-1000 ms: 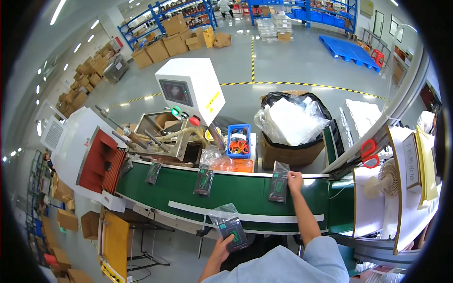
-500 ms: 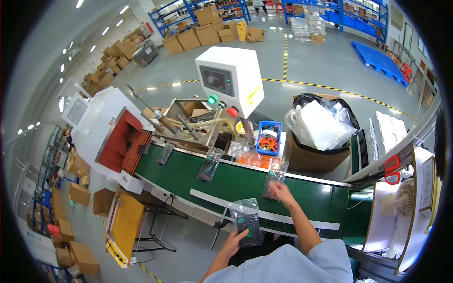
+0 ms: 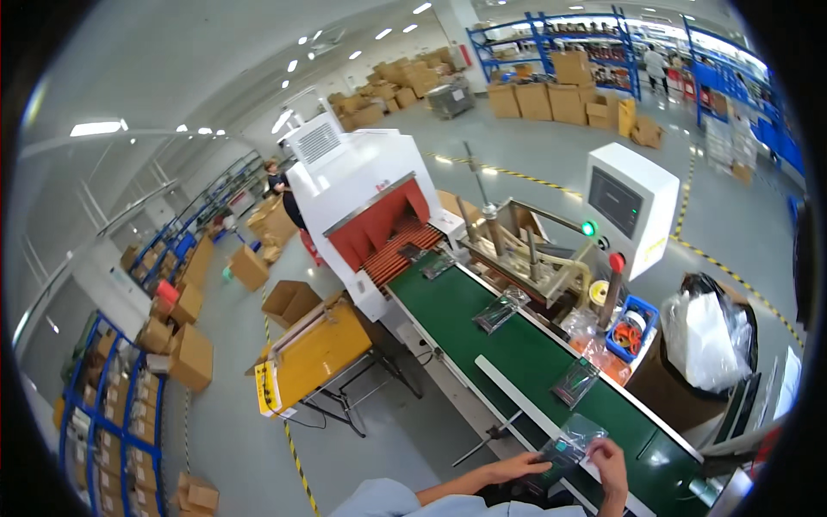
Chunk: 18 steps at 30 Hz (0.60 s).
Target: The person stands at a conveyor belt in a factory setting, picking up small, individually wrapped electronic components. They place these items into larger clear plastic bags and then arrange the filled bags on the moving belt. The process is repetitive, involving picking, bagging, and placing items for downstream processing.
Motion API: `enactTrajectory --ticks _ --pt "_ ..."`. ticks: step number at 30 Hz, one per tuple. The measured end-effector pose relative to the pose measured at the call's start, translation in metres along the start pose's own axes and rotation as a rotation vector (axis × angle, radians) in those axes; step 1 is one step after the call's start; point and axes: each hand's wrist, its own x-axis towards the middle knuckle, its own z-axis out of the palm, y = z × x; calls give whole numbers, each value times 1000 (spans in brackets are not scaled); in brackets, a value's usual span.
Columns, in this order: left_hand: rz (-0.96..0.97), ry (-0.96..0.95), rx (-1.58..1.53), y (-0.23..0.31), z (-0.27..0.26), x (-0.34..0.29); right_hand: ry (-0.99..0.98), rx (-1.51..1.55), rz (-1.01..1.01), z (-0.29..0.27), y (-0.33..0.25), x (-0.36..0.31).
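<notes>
My left hand (image 3: pixel 517 466) is closed on the near end of a dark flat package in a clear plastic bag (image 3: pixel 564 446), at the near edge of the green conveyor belt (image 3: pixel 534 349). My right hand (image 3: pixel 610 466) has its fingers closed at the bag's right side, pinching the loose plastic. A small pale patch shows under those fingers; I cannot make out what it is. Farther up the belt lie similar bagged packages: one (image 3: pixel 575 382) just beyond my hands, another (image 3: pixel 500 310) midway, and one (image 3: pixel 437 264) near the machine's red curtain.
A white machine (image 3: pixel 370 198) with a roller opening stands at the belt's far end. Beside the belt are a control box (image 3: pixel 631 207), a blue bin (image 3: pixel 633 327) and a carton with plastic waste (image 3: pixel 702 353). A yellow table (image 3: pixel 323 353) stands left. A person (image 3: pixel 280 183) is behind the machine.
The view has swung left. My right hand has come from the package on the belt to the bag in my left hand. The packages on the belt remain lying there.
</notes>
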Motion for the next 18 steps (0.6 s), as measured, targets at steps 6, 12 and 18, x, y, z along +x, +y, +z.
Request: enactTrajectory --ticks 6,12,18 --pt "-2 -44 -30 -5 8 -2 8 -94 186 10 16 -24" --pt "7 60 -61 -31 10 28 254 -4 14 5 2 -20" --pt "-37 128 -206 -23 19 21 760 -245 -115 -136 12 -21"
